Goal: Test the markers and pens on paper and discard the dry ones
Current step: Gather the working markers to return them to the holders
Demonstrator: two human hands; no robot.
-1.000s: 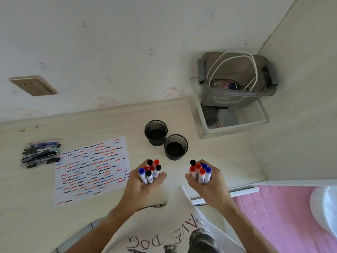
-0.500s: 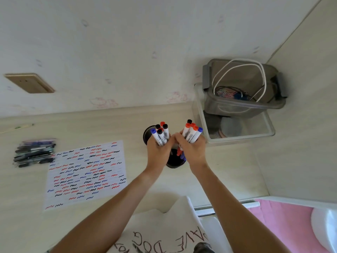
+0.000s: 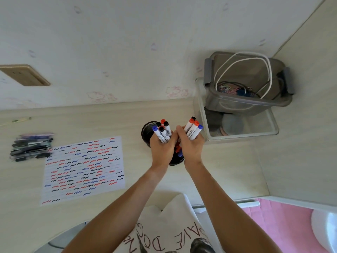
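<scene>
Both hands, the left hand (image 3: 162, 147) and right hand (image 3: 191, 147), having come forward from the desk edge, are gripping capped white marker bundles (image 3: 162, 131) over black mesh cups (image 3: 148, 131), suggesting testing on the squiggle-filled white paper sheet (image 3: 83, 170) is finishing.

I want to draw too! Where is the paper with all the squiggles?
The paper lies flat on the desk, left of the hands, with the pile of pens by its upper left corner.
</scene>
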